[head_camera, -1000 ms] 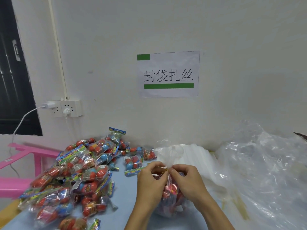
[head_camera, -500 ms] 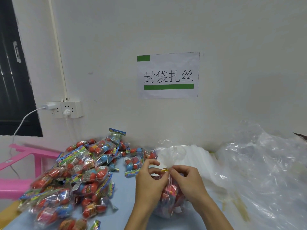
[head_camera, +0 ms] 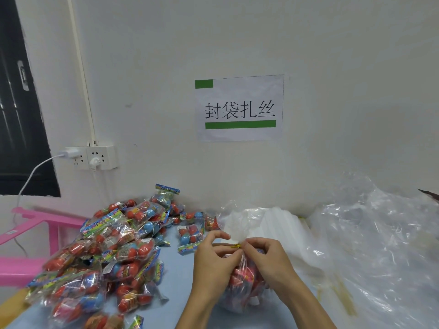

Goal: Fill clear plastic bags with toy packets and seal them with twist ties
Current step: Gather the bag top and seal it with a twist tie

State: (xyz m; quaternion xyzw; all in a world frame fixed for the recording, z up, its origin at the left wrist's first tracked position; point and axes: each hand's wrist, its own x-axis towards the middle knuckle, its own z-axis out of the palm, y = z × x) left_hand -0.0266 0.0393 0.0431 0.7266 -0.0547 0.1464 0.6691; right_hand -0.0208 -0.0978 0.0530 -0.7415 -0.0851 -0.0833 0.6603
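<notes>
Both forearms reach up from the bottom edge of the frame and meet just below centre, over a filled clear bag (head_camera: 242, 288) standing on the blue desk (head_camera: 177, 276). The left hand (head_camera: 213, 257) has its fingers curled, thumb and forefinger closed on the gathered neck of the bag, where one end of a gold twist tie (head_camera: 235, 245) shows. The right hand (head_camera: 266, 260) faces it, knuckles up, its fingertips pinching the other end of the tie at the same neck. The two hands touch at the fingertips. Red toy packets fill the bag below the hands, and its loose top flares upward behind them. A heap of toy packets (head_camera: 111, 252) lies on the desk in the lower left of the frame. Crumpled clear plastic (head_camera: 370, 245) fills the lower right.
</notes>
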